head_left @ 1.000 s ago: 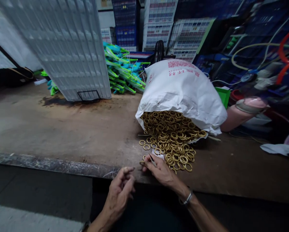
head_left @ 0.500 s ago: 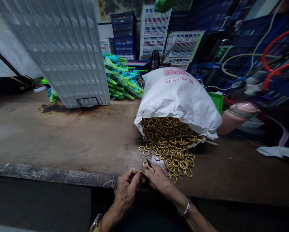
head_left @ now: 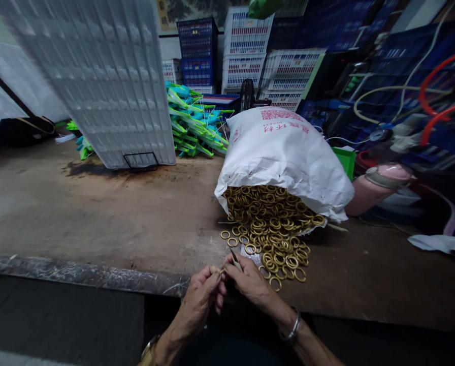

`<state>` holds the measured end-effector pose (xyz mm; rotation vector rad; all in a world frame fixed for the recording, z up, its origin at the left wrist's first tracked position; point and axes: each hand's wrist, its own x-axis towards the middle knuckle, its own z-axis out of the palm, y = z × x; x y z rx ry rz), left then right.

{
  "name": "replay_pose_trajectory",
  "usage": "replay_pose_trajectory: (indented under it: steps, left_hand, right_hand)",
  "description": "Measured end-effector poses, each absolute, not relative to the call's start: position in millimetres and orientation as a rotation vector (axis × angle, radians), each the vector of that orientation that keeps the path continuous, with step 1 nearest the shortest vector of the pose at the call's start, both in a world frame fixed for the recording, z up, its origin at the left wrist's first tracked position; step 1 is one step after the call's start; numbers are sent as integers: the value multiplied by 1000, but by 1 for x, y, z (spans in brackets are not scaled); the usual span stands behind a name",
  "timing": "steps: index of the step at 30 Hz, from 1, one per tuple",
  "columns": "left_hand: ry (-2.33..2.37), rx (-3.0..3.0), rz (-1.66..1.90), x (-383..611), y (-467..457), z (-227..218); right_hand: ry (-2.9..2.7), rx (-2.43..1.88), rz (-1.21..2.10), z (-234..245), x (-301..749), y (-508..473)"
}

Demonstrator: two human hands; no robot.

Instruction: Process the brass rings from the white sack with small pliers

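Close together at the table's front edge, both hands meet over a small golden ring [head_left: 222, 271], mostly hidden by fingers. My left hand [head_left: 199, 297] pinches the ring between thumb and forefinger, its other fingers loosely curled. My right hand [head_left: 252, 282] is closed around a small knife [head_left: 234, 259], whose dark pointed tip sticks up past the knuckles; the right fingertips also touch the ring. Just beyond the hands lies a pile of golden rings [head_left: 275, 244], spilling from the mouth of a white woven sack [head_left: 284, 152] with red print.
A tall ribbed translucent panel [head_left: 117, 91] stands on the wooden table [head_left: 136, 218] at left. Green and blue plastic pieces [head_left: 193, 122] are heaped behind it. A pink bottle [head_left: 380, 188] and hoses [head_left: 436, 101] are at right. Stacked crates [head_left: 246, 46] line the back.
The left fingers have shifted slightly and their lower tips now show below the ring. The right hand keeps the knife. The view has moved a little, so the scene sits slightly further right.
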<state>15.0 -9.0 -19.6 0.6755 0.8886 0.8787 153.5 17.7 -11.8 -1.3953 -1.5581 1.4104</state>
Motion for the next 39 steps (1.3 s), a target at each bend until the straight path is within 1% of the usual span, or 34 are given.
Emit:
replay_pose_trajectory:
  steps: [3, 9, 15, 20, 26, 28, 31, 33, 36, 39]
  left_hand:
    - [882, 665, 900, 14, -10, -21]
    - [957, 716, 931, 12, -9, -19]
    - [1066, 804, 923, 12, -9, -21]
    - [1044, 897, 949, 11, -9, -25]
    - [1001, 1004, 974, 6, -11, -25]
    - [986, 1009, 946, 4, -16, -18]
    - [894, 1022, 910, 3, -22, -3]
    - [833, 926, 896, 4, -22, 5]
    - [831, 718, 888, 6, -14, 8]
    - [848, 596, 896, 9, -5, 4]
  right_hand:
    - [-1578, -1444, 1347, -13, 155, 17]
    - [-2013, -1514, 967, -16, 156, 3]
    - [-2193, -1563, 794, -22, 153, 0]
    - [-2210, -1564, 803, -21, 153, 1]
    - [-2248, -1467, 886, -15, 153, 1]
    - [-2273, -1509, 827, -12, 154, 1]
    - [-2283, -1685, 655, -10, 159, 2]
    - [-2253, -1752, 576, -10, 167, 0]
    - [-2092, -1828, 530, -12, 188, -9]
    - [-1856, -1992, 485, -19, 214, -25]
